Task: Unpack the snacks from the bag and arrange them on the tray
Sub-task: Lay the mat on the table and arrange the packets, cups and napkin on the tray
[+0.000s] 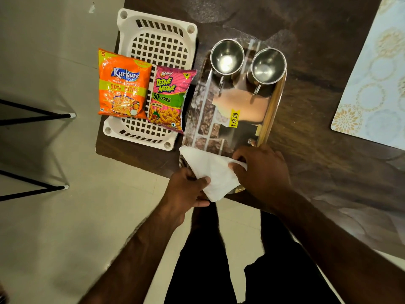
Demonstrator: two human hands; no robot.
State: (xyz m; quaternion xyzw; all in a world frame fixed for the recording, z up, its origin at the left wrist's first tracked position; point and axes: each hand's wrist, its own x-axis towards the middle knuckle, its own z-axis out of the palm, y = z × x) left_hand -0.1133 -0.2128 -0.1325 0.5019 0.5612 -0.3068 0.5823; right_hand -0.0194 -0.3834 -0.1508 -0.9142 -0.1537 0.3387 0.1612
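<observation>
On the table (306,139) a slotted basket tray (153,29) lies to the left and a steel tray (271,119) just to its right. Two snack packets sit side by side on the basket tray, the Kurkure packet (123,84) left of the Tedhe Medhe packet (167,99). Two steel cups (226,57) (268,65) stand at the steel tray's far end. A napkin (210,170) lies over its near edge, held between the left hand (186,189) and right hand (260,170). A placemat (377,84) lies far right

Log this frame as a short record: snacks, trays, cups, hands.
snacks: orange packet and pink packet, side by side on the white slotted tray
steel tray: holds two steel cups and a yellow price sticker
left hand: gripping white tissue
right hand: gripping the same tissue at the steel tray's near end
</observation>
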